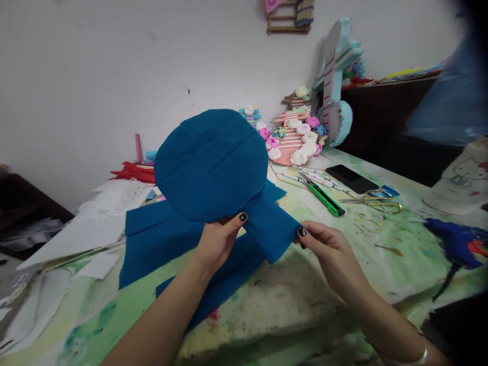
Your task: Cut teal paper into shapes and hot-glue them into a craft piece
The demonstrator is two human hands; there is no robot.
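A round, flat piece covered in blue paper point(211, 162) is held up over the table, its face creased and tilted toward me. My left hand point(221, 236) grips its lower edge, thumb in front and fingers behind. From that edge a blue paper strip point(272, 223) stretches to the right. My right hand point(324, 244) pinches the strip's outer corner between thumb and fingers. Beneath lie more blue sheets: one wide sheet point(152, 241) at left and another piece point(232, 277) partly hidden by my left forearm. What the disc is made of inside is hidden.
Right of the hands lie a green box cutter point(324, 197), gold scissors point(375, 201), a black phone point(351, 178) and a blue glue gun point(455, 241). A white bottle point(463, 178) stands at far right. Flower-decorated crafts point(293, 137) lean on the wall. White sheets point(86, 229) lie left.
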